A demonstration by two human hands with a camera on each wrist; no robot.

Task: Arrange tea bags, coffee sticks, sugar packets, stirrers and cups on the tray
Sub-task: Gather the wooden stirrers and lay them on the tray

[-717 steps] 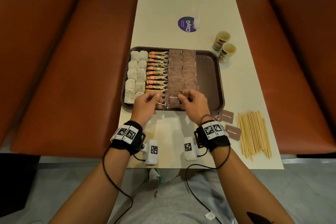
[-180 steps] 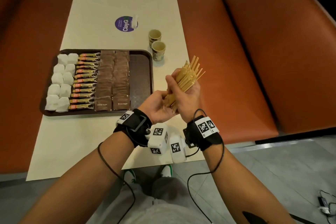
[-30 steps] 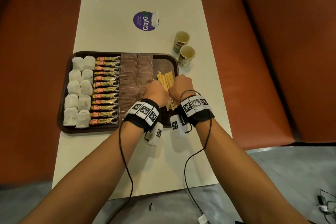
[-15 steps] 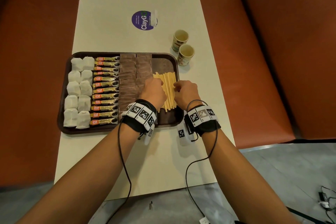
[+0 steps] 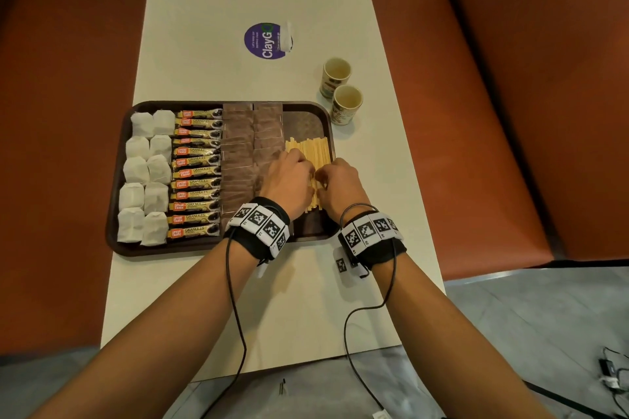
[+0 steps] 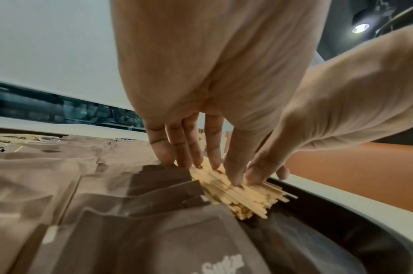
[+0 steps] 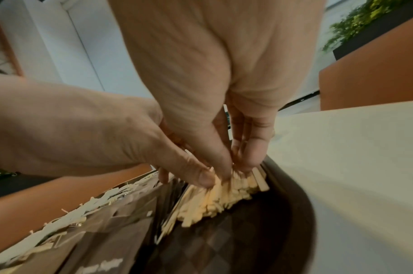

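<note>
Hands, left [image 5: 289, 180] and right [image 5: 340, 182], press straight-fingered, grip unclenched, on stirrers [image 5: 311, 153] in tray [image 5: 115, 214].

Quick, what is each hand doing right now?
Left hand: open, straight fingers pressing the stirrers.
Right hand: open, fingertips pressing the same stirrers.

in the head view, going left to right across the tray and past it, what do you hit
tea bags → coffee sticks → sugar packets → stirrers → tray rim → cups on the table
</note>
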